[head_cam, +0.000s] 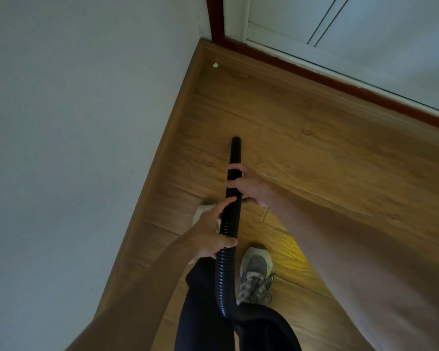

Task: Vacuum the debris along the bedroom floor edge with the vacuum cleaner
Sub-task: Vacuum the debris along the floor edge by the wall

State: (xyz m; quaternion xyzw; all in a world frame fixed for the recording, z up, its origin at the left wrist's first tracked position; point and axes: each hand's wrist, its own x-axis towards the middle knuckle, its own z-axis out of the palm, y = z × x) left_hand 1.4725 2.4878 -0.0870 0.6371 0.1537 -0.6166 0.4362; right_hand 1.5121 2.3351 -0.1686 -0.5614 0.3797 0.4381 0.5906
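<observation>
A black vacuum hose (229, 224) runs up the middle of the view, ribbed in its lower part and ending in a smooth black nozzle (235, 150) that hangs over the wooden floor. My left hand (211, 239) grips the ribbed part. Higher up, my right hand (246, 184) grips the smooth tube, its fingers curled round it. A small white scrap of debris (215, 65) lies far ahead in the corner, by the wooden skirting board (162, 158). The nozzle tip is well short of it.
A pale wall (74, 122) fills the left side. A dark red door frame (340, 82) and a white door (365, 34) close off the far right. My grey shoe (256, 272) and dark trouser legs stand on the wooden floor (327, 160) below the hose.
</observation>
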